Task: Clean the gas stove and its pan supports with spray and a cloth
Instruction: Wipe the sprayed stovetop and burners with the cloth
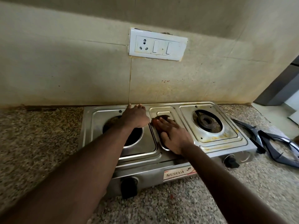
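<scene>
A steel two-burner gas stove [174,160] stands on the counter against the wall. My left hand [135,116] rests on its back rim above the left burner opening [129,139], fingertips at the rear edge. With its fingers straight, my right hand [173,135] lies flat on the middle tray and presses a dark reddish cloth [157,120], which is mostly hidden under it. The right burner [207,121] is uncovered, with yellowish stains around it. Two dark pan supports [275,147] lie on the counter to the stove's right. No spray bottle is in view.
The speckled granite counter [40,135] stretches left of and in front of the stove. Two black knobs [129,186] stick out of the stove's front. A white socket and switch plate [157,44] sits on the stained tiled wall. A grey appliance [281,84] stands at the far right.
</scene>
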